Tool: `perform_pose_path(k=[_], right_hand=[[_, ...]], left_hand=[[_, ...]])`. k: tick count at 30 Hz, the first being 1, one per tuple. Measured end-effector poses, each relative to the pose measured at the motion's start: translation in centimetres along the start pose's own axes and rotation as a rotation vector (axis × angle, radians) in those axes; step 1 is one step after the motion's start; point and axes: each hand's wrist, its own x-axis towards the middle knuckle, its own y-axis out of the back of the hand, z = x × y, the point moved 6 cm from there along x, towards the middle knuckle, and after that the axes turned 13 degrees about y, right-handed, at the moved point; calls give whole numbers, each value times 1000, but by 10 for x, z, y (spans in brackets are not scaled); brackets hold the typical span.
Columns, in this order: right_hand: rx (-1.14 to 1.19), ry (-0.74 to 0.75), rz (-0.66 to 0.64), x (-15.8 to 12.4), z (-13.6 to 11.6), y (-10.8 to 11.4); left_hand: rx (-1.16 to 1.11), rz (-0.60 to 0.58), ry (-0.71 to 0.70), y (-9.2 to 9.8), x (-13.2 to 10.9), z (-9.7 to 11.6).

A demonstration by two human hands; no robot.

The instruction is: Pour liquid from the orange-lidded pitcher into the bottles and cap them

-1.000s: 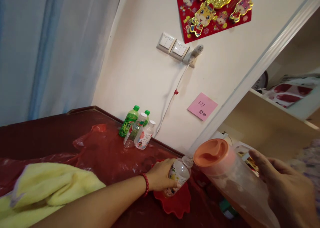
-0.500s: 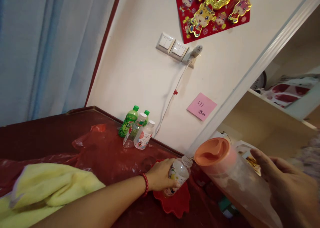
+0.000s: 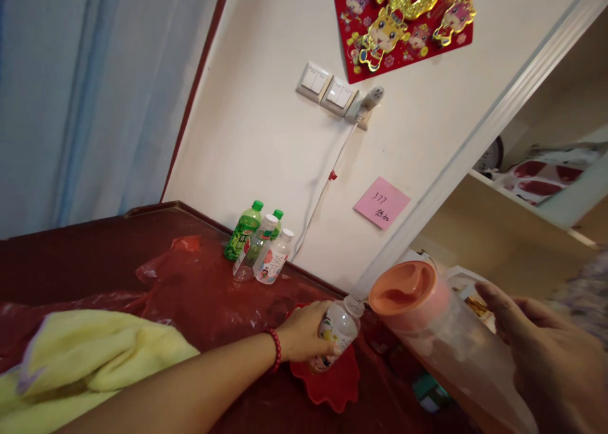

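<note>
My left hand (image 3: pixel 306 336), with a red bead bracelet at the wrist, is wrapped round a clear uncapped bottle (image 3: pixel 342 323) with a printed label. Beneath the bottle lies a red dish (image 3: pixel 332 386) with a scalloped edge. On the right, my right hand (image 3: pixel 555 358) grips a translucent pitcher (image 3: pixel 475 358) with an orange lid (image 3: pixel 403 288). The pitcher is tilted, its lid end close beside the bottle's open mouth. Whether liquid is running between them is too small to tell. The pitcher's handle is hidden.
Several bottles with green or white caps, among them a green-labelled bottle (image 3: pixel 243 231), stand against the wall. A yellow towel (image 3: pixel 109 358) and a red plastic bag (image 3: pixel 199 288) lie on the dark red table (image 3: pixel 95 244). A white cord (image 3: pixel 316 212) runs down the wall. Shelves (image 3: pixel 522 212) are at right.
Almost nothing differs. The view has shifted very slightly; both hands keep hold of the bottle and the tilted pitcher in the same places.
</note>
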Motion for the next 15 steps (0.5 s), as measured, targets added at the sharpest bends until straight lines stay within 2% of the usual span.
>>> perform_pose_path(k=[3, 15], right_hand=[[-14, -28, -30, -1, 2, -1], [3, -56, -13, -1, -7, 0]], left_hand=[[-8, 3, -6, -1, 0, -1], [-21, 7, -16, 0, 0, -1]])
